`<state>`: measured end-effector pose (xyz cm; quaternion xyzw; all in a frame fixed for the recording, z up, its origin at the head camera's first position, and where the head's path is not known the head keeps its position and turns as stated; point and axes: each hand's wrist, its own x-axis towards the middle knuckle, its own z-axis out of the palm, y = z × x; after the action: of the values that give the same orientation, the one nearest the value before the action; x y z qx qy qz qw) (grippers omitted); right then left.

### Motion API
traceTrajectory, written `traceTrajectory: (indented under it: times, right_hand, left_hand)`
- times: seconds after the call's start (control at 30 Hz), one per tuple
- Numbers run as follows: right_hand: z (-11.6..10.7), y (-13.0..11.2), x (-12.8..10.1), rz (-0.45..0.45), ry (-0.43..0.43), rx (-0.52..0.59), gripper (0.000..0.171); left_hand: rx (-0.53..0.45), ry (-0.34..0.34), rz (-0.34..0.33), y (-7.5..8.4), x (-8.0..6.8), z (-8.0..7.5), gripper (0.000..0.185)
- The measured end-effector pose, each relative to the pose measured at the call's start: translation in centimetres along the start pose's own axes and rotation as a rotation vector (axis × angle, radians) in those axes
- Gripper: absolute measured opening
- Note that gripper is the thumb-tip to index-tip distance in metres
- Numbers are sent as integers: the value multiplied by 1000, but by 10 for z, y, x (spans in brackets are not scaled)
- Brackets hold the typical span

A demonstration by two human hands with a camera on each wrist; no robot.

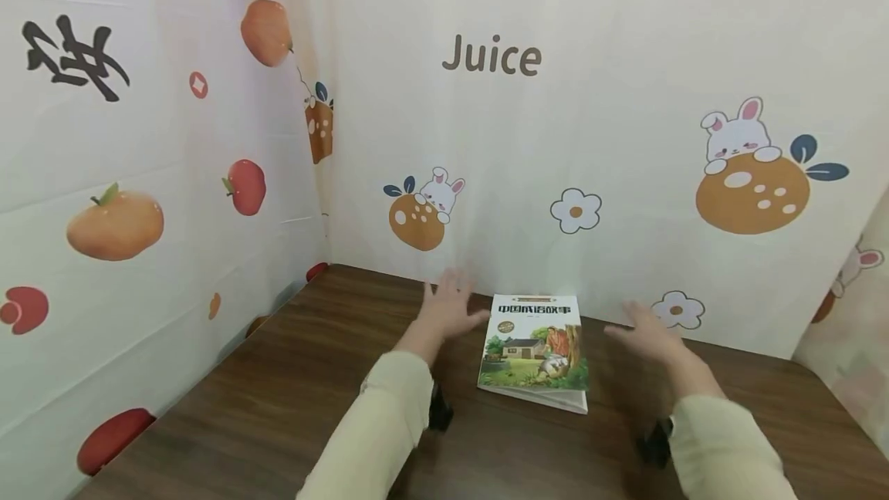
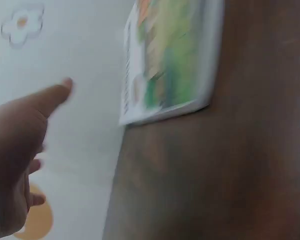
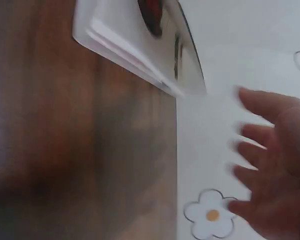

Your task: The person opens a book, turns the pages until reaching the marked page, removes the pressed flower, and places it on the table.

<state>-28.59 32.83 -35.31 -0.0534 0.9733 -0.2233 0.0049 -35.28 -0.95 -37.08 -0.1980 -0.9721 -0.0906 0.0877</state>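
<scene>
A paperback book (image 1: 531, 353) with a farmyard picture and dark Chinese title lies face up near the back of the table. My left hand (image 1: 447, 307) is spread in the air just left of its top corner, holding nothing. On the other side, my right hand (image 1: 649, 334) hovers apart from the book, fingers extended and blurred. The left wrist view shows the thumb and fingertips of the left hand (image 2: 20, 145) beside the book's cover (image 2: 170, 55). From the right wrist, the book's page edges (image 3: 125, 52) appear above the spread right hand (image 3: 275, 165).
The dark wood table (image 1: 292, 376) meets a white printed curtain (image 1: 514, 137) along its back edge. Another curtain (image 1: 174, 137) with fruit prints borders the left side. Each wrist wears a black device, the left one (image 1: 439, 407) showing below the cuff.
</scene>
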Motion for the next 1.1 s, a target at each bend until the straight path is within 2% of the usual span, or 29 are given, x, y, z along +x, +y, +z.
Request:
traceTrajectory:
  times: [0.07,0.13,0.2,0.3,0.37,0.47,0.67,0.77,0.93,1.1]
  right_hand:
    - [14,-1,-10,-27,-80,128,75]
    - [32,0,-22,-47,-145,240,72]
    - [50,2,-30,-51,-153,299,73]
    - [74,6,-39,-62,-127,352,74]
    - [88,9,-43,-64,-99,341,73]
    - [101,14,-48,-77,-47,311,71]
    - [106,14,-44,-115,79,256,69]
    - [106,10,-44,-106,93,236,69]
    - [105,7,-44,-80,113,197,66]
    - [106,9,-45,-70,150,155,66]
  left_hand:
    - [7,-27,79,9,-14,9,69]
    - [-19,-56,132,16,-28,20,65]
    - [-89,-85,149,21,-41,31,65]
    - [-271,-119,120,27,-54,45,70]
    - [-349,-140,102,29,-61,55,75]
    - [-407,-141,98,33,-66,67,75]
    - [-370,-28,142,32,-63,73,57]
    - [-360,-1,149,30,-63,73,53]
    - [-366,5,150,29,-63,72,53]
    - [-312,77,212,30,-64,69,52]
